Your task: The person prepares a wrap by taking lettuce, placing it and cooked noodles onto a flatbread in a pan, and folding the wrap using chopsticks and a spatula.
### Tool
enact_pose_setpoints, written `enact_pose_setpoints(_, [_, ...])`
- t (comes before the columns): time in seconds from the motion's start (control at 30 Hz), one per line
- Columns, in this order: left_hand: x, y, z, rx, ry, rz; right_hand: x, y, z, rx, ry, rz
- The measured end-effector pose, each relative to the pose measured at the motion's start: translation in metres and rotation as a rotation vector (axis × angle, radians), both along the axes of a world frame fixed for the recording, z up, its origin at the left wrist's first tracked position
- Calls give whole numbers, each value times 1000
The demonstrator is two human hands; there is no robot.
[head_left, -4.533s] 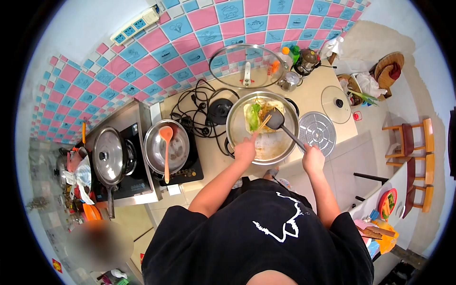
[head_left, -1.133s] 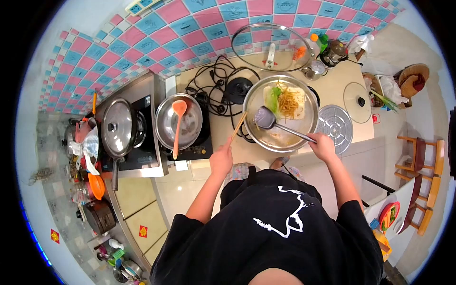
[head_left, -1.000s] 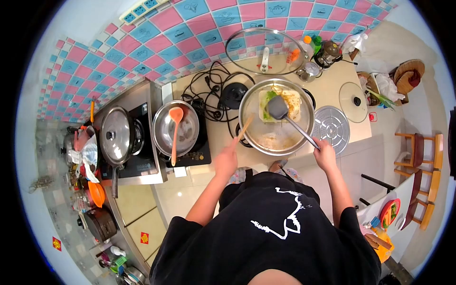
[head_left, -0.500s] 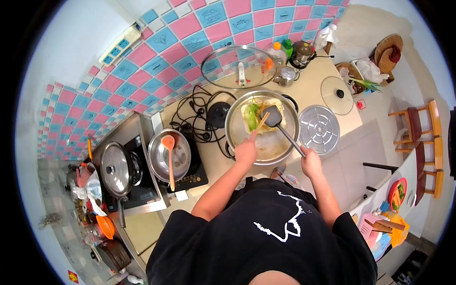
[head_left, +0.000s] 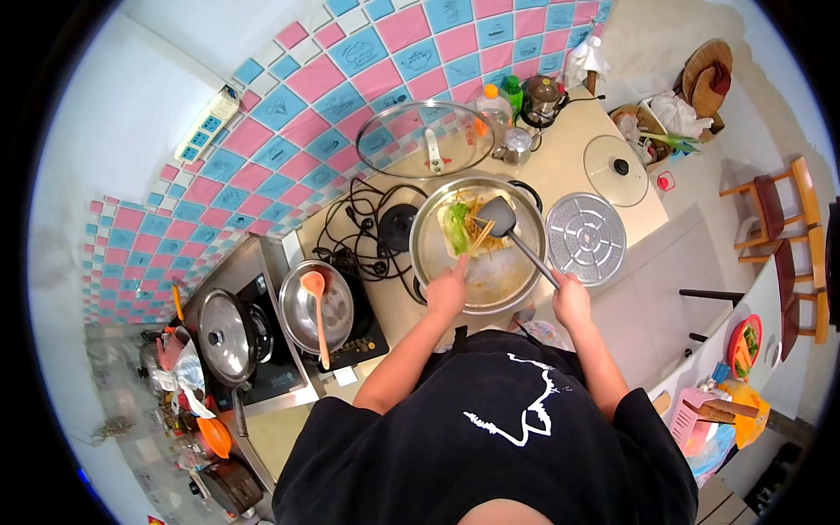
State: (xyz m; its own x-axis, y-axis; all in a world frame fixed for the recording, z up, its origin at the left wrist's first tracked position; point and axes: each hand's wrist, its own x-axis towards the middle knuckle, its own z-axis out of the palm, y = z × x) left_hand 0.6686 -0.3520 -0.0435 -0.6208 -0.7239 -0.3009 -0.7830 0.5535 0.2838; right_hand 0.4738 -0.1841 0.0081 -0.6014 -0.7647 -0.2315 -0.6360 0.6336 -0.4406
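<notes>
A: Specify the position of the food (head_left: 458,228) relative to the hands.

B: It lies in the far half of the wide pan (head_left: 513,290) on the bench (head_left: 553,159), forward and slightly right of the left hand (head_left: 447,293) and forward-left of the right hand (head_left: 571,299). The left hand is nearer.

A: State the condition of the 2 hands.

B: Left: closed around chopsticks (head_left: 479,239), long axis forward and slightly right, tips at the food. Right: gripping a turner (head_left: 498,215) by its handle, long axis forward-left. The 2 tools converge; the turner head covers the food's right part (contact between chopsticks and turner cannot be determined from above).

A: List the containers and contents.

B: Wide pan: 1 pale flat base (head_left: 444,217), a green leaf (head_left: 457,233) at its left, and yellow-brown shreds (head_left: 475,208) partly hidden by the turner. To its left, 1 smaller pan (head_left: 339,306) holds an orange spoon (head_left: 312,283), handle across the near rim. Farther left, 1 lidded pan (head_left: 229,354); contents not visible. Far right, 1 red basket (head_left: 733,357) holds green and orange pieces (head_left: 745,348).
</notes>
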Motion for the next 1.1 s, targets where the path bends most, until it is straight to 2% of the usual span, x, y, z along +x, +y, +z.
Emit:
enact_pose_setpoints(0.47, [-10,3,2,46,-150,128,-29,8,-16,-33,28,13])
enact_pose_setpoints(0.67, [-24,17,4,-3,-90,-7,-31,4,-18,-103,34,20])
enact_pose_setpoints(1.03, [-21,7,3,39,-147,212,-33,16,-12,-68,49,0])
enact_pose_setpoints(1.1, [-17,7,5,59,-104,230,-34,22,-1,10,-64,-81])
